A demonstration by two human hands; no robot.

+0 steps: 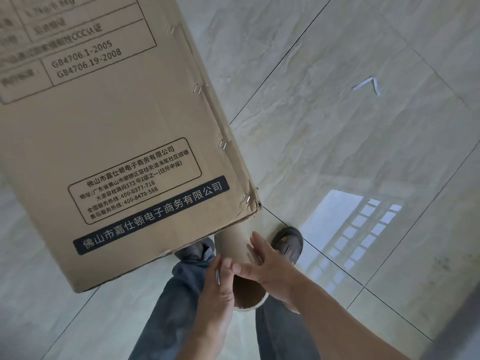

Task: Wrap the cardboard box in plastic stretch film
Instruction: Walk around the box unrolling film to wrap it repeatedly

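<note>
The tall brown cardboard box (111, 141), printed with black text and stapled along its right edge, stands on the tiled floor and fills the upper left. Beside its near corner, between my feet, a brown cardboard-cored film roll (235, 245) stands upright with its open end (250, 294) facing me. My left hand (217, 287) cups the roll's left side near the rim, thumb up against it. My right hand (270, 268) lies on the right side with fingers spread and its thumb meeting the left thumb. No loose film shows on the box.
Glossy pale floor tiles (337, 126) spread to the right, with a window reflection (358, 229) and a small white corner mark (368, 85). My two shoes (289, 242) and jeans-clad legs (179, 294) flank the roll.
</note>
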